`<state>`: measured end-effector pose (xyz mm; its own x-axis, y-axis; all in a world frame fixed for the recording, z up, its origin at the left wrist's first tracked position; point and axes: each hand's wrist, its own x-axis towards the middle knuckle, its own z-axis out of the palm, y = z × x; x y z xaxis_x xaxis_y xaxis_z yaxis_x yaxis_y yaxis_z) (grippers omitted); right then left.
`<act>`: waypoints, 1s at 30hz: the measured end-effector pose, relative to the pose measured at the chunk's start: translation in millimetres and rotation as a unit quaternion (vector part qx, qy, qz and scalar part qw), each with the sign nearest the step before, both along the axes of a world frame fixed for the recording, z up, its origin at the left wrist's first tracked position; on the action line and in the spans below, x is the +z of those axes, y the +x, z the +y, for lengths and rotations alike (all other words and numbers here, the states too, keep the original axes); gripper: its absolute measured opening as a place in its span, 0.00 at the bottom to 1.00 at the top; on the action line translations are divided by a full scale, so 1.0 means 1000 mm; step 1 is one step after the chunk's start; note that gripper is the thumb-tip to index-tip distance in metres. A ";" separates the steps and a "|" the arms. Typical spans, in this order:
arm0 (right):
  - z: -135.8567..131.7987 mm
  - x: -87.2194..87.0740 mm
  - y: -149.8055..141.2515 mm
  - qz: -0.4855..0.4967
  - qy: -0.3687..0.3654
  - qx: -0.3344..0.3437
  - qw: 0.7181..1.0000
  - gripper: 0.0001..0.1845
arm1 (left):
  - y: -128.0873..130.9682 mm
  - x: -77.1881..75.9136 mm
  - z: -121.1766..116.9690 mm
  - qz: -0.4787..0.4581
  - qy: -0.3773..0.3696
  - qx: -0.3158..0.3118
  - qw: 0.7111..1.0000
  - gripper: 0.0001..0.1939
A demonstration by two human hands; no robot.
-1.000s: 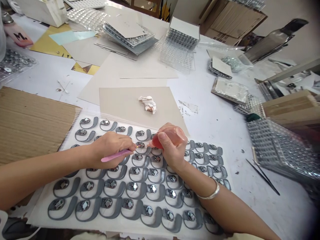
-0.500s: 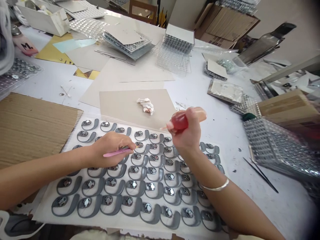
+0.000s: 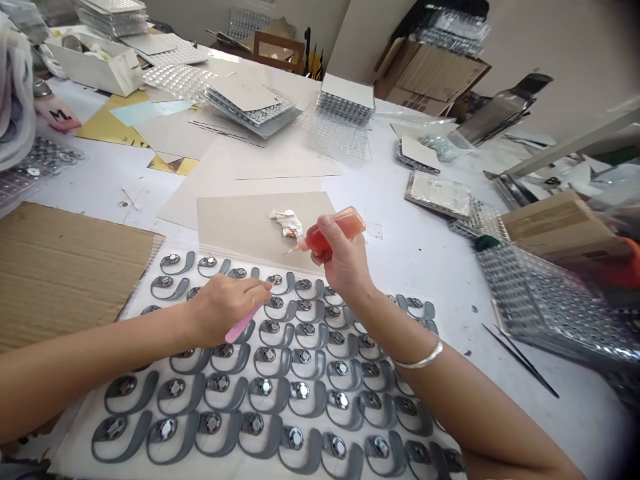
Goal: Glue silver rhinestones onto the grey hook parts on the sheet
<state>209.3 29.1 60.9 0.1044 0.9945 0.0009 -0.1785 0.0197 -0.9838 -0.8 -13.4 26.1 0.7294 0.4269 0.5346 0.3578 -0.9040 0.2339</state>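
My left hand (image 3: 223,308) is closed around a pink stick tool (image 3: 241,325), its tip resting on one of several grey curved parts with shiny round centres (image 3: 274,362). These lie in rows on a white sheet (image 3: 83,427). My right hand (image 3: 345,260) is raised above the sheet's far edge and grips a small red squeeze bottle (image 3: 334,231). The bottle's nozzle points left, close to a crumpled white tissue (image 3: 286,222) lying on a grey card (image 3: 240,220).
Brown corrugated cardboard (image 3: 65,267) lies at the left. Stacks of clear blister trays (image 3: 345,110) and card sheets fill the far table. A tray of small metal parts (image 3: 550,300) and two thin black sticks (image 3: 520,360) lie at the right.
My right hand has lifted the red bottle off the rows and carried it up toward the tissue. My left hand stayed in place, with the pink tool tilted more steeply.
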 end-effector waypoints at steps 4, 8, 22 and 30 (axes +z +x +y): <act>-0.002 -0.006 -0.012 -0.063 0.057 0.010 0.996 0.21 | 0.000 0.001 -0.003 0.036 0.054 0.004 0.998 0.09; -0.006 -0.011 -0.019 -0.144 0.117 0.020 0.982 0.18 | 0.003 0.002 -0.005 0.043 0.095 -0.003 0.995 0.11; -0.009 -0.021 -0.022 -0.204 0.155 0.040 0.966 0.16 | 0.007 0.000 -0.009 0.077 0.135 0.005 0.988 0.09; -0.009 -0.023 -0.021 -0.227 0.172 0.040 0.958 0.17 | 0.007 -0.001 -0.010 0.086 0.128 0.009 0.988 0.09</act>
<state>188.5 19.9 38.3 -0.0612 0.9317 0.3580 0.2520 0.3615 -0.8977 6.6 -23.0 25.3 0.8122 0.3077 0.4955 0.3888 -0.9189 -0.0666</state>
